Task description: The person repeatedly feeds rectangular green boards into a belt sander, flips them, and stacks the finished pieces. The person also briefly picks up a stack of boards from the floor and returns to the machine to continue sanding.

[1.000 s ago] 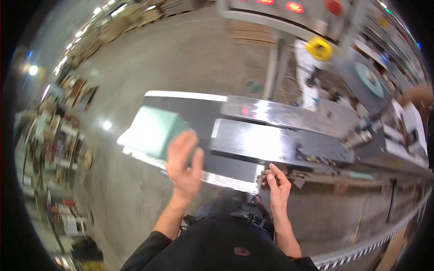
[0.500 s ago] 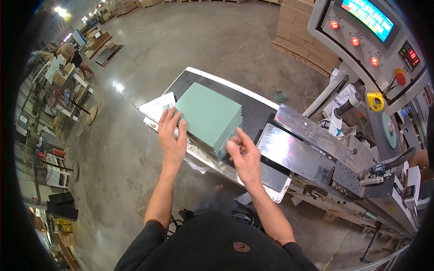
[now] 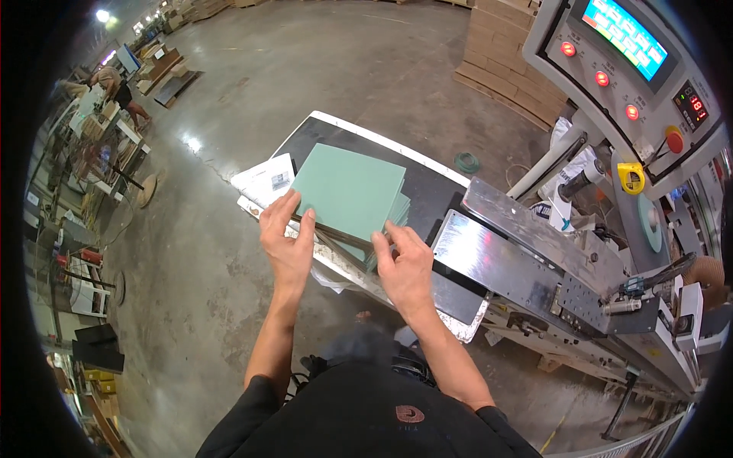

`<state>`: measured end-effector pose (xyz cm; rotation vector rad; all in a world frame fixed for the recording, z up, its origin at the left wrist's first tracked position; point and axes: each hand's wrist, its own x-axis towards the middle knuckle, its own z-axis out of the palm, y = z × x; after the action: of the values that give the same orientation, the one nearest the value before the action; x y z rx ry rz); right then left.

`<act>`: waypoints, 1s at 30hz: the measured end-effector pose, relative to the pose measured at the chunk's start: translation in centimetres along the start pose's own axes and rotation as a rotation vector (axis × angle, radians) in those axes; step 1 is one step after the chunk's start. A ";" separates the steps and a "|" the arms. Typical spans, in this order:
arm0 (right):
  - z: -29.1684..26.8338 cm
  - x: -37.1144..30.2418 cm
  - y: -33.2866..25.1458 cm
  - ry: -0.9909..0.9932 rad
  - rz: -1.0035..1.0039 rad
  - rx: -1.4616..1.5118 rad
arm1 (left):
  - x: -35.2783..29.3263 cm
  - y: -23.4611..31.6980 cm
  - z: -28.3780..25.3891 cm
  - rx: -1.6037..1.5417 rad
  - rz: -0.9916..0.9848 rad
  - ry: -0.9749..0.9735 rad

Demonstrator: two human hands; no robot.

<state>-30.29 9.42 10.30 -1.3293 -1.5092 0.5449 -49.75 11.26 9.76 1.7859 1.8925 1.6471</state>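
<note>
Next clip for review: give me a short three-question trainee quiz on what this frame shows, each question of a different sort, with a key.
1. True or false: both hands touch the stack of green sheets.
2. Multiple choice: the stack rests on A) the concrete floor, B) the black machine bed, C) the pile of cardboard.
3. Fill in: the white paper lies on the person's ____ side of the stack.

Key:
1. True. The left hand grips the stack's near left edge, and the right hand presses its near right corner.
2. B.
3. Left.
</note>
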 end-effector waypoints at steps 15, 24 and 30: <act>-11.4 -8.2 4.9 0.378 0.554 0.669 | -7.5 11.7 2.8 -0.117 0.306 -0.290; -14.7 -12.4 13.6 0.636 0.658 0.654 | -13.9 8.2 12.5 -0.376 0.194 -0.608; -13.1 -11.6 14.1 0.859 0.589 0.800 | -12.6 7.5 15.5 -0.328 0.305 -0.656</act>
<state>-13.60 -0.70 -0.89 -1.0969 -0.1269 0.7084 -30.33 9.65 1.03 2.1685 1.0548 1.1248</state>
